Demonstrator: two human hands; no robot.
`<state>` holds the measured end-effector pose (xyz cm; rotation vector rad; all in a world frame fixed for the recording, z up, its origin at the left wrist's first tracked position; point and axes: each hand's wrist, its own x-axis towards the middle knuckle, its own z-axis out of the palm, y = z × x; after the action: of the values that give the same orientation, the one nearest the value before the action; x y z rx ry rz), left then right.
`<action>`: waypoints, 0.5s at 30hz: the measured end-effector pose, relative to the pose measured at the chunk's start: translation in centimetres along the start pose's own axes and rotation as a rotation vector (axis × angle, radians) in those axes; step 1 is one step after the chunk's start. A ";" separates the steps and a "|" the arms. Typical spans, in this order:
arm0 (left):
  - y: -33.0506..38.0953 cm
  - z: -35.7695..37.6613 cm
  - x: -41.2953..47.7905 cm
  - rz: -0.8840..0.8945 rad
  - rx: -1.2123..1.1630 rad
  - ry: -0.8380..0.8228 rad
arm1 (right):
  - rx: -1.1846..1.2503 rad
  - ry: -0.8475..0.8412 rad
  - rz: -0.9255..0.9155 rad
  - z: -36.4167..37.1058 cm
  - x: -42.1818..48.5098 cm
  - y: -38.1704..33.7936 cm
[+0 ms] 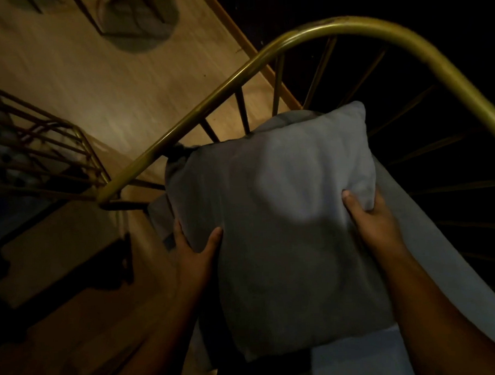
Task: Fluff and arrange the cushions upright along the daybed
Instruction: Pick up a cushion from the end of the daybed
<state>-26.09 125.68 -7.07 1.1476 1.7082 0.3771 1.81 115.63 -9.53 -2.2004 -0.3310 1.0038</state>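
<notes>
Cushion (278, 214) gripped at 9 and 3 o'clock by left hand (195, 246) and right hand (375, 221), fingers pinching fabric, likely to plump it against brass rail (208, 104) at 12.

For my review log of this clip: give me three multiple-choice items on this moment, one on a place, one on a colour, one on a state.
1. Where is the cushion?
A. on the floor
B. by the curved rail
C. on a chair

2. Colour of the rail?
A. brass-gold
B. white
C. red

3. How is the cushion held?
A. by one hand
B. by neither hand
C. by left hand and right hand

Key: 1 B, it sits just below the rail; 2 A, the tube shines gold; 3 C, a thumb presses in at each side.
</notes>
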 end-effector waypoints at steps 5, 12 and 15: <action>-0.5 -0.1 -4.2 0.008 0.014 -0.009 | -0.098 -0.027 -0.029 -1.2 -1.7 0.2; -2.9 -1.8 -3.9 -0.104 -0.063 0.086 | -0.243 -0.161 -0.061 1.9 -1.2 -1.2; -4.8 -2.7 -2.7 -0.186 -0.102 0.077 | -0.299 -0.180 -0.118 3.8 -0.1 -2.8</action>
<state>-30.73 121.68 -7.72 0.9020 1.8245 0.3921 -0.96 119.46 -9.37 -2.3235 -0.7260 1.1496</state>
